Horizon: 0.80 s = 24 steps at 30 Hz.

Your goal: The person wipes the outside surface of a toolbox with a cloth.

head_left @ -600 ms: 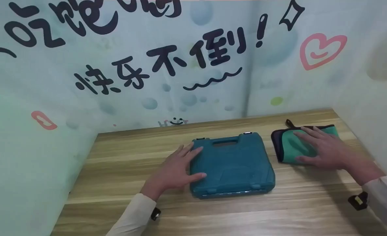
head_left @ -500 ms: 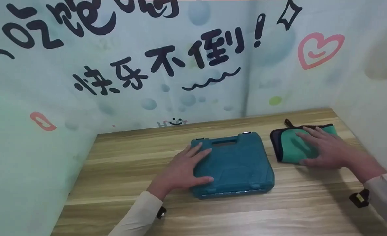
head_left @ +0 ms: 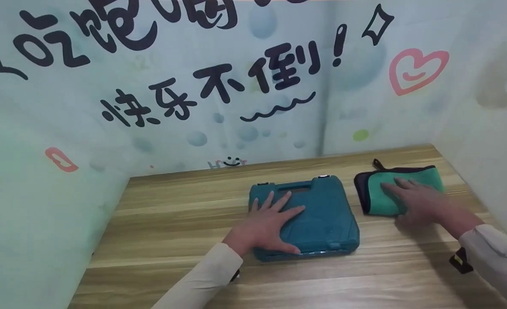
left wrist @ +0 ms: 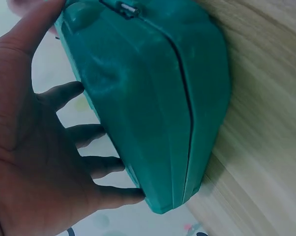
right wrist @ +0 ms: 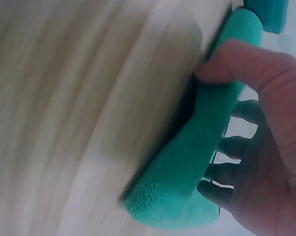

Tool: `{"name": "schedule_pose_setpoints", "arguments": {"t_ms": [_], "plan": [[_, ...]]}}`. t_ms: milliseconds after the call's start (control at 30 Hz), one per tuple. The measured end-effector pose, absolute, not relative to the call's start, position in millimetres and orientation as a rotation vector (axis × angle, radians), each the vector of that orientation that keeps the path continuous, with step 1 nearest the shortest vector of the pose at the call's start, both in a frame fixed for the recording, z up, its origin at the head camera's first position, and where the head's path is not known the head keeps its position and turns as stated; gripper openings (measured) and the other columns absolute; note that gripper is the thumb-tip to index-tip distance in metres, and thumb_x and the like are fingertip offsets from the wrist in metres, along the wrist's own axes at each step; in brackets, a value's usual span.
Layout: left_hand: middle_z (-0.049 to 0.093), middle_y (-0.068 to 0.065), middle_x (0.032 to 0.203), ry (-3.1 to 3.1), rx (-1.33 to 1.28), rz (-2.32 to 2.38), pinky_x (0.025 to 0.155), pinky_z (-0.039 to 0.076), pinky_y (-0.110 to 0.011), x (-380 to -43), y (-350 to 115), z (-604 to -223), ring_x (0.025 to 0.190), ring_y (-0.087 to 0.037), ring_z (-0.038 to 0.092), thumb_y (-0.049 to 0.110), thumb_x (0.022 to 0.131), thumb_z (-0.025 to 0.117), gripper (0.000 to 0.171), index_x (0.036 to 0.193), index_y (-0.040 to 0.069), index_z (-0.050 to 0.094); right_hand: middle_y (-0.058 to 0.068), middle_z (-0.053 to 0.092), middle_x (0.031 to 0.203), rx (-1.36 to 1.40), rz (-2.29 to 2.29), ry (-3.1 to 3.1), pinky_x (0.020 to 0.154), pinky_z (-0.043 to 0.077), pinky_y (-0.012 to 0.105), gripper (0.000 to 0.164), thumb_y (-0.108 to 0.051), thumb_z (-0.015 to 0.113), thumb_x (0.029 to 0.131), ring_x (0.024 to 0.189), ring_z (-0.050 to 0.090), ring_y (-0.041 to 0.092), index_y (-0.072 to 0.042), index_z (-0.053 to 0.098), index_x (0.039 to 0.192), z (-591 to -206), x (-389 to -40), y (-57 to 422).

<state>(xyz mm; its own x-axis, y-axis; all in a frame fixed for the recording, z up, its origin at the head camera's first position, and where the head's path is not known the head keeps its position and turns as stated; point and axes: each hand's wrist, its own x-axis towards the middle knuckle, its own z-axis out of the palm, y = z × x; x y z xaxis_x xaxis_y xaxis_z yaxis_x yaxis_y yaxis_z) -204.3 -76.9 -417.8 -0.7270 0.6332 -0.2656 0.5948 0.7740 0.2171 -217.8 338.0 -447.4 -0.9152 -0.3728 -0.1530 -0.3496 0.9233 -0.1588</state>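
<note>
A teal plastic carrying case (head_left: 328, 214) with a built-in handle lies flat and closed on the table. My left hand (head_left: 264, 227) is over its left part, fingers spread; in the left wrist view the fingertips meet the edge of the case's upper face. To the right lies a folded green cloth (head_left: 380, 199) with a black border and a small loop. My right hand (head_left: 420, 204) is over that cloth with fingers apart. In the right wrist view, the thumb (right wrist: 226, 64) is at the cloth's near side and the other fingers are over its top.
The wood-grain table (head_left: 172, 240) extends left and in front of the case. A printed fabric backdrop (head_left: 159, 141) with dark lettering stands behind, and pale side walls border the table. Two metal latches sit on the case's far edge.
My left hand has moved right, farther over the case, with its fingers spreading. My right hand has shifted slightly left and lower over the green cloth. The case and cloth have stayed in place.
</note>
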Motion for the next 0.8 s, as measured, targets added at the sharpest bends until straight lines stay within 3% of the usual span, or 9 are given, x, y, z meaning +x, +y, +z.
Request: {"name": "schedule_pose_setpoints", "arguments": {"t_ms": [133, 300, 667, 800], "plan": [[0.000, -0.002, 0.170, 2.654, 0.952, 0.144, 0.112, 0.008, -0.069, -204, -75, -418, 0.151, -0.042, -0.003, 0.075, 0.079, 0.070, 0.102, 0.162, 0.041, 0.020, 0.045, 0.033, 0.146, -0.581, -0.115, 2.977, 0.094, 0.035, 0.075, 0.078, -0.018, 0.077, 0.082, 0.124, 0.035, 0.070, 0.002, 0.043, 0.150, -454, -219, 332], [0.000, -0.002, 0.170, 2.669, 0.956, 0.125, 0.112, 0.008, -0.070, -202, -74, -419, 0.151, -0.042, -0.003, 0.076, 0.078, 0.070, 0.105, 0.162, 0.043, 0.018, 0.046, 0.038, 0.141, -0.590, -0.063, 3.058, 0.090, 0.039, 0.075, 0.069, -0.020, 0.072, 0.088, 0.119, 0.040, 0.071, 0.004, 0.047, 0.147, -463, -220, 326], [-0.001, -0.003, 0.170, 2.676, 0.946, 0.137, 0.110, 0.005, -0.072, -203, -72, -424, 0.150, -0.044, -0.005, 0.076, 0.075, 0.073, 0.108, 0.162, 0.045, 0.018, 0.043, 0.044, 0.138, -0.539, -0.174, 3.140, 0.084, 0.047, 0.067, 0.066, -0.010, 0.077, 0.087, 0.117, 0.050, 0.061, 0.011, 0.046, 0.141, -470, -225, 332], [0.000, -0.003, 0.170, 2.683, 0.952, 0.142, 0.110, 0.006, -0.072, -204, -71, -422, 0.150, -0.044, -0.004, 0.075, 0.075, 0.073, 0.107, 0.162, 0.044, 0.019, 0.042, 0.050, 0.132, -0.470, -0.243, 3.137, 0.079, 0.050, 0.066, 0.059, -0.001, 0.071, 0.087, 0.108, 0.057, 0.058, 0.015, 0.046, 0.139, -469, -229, 332]]}}
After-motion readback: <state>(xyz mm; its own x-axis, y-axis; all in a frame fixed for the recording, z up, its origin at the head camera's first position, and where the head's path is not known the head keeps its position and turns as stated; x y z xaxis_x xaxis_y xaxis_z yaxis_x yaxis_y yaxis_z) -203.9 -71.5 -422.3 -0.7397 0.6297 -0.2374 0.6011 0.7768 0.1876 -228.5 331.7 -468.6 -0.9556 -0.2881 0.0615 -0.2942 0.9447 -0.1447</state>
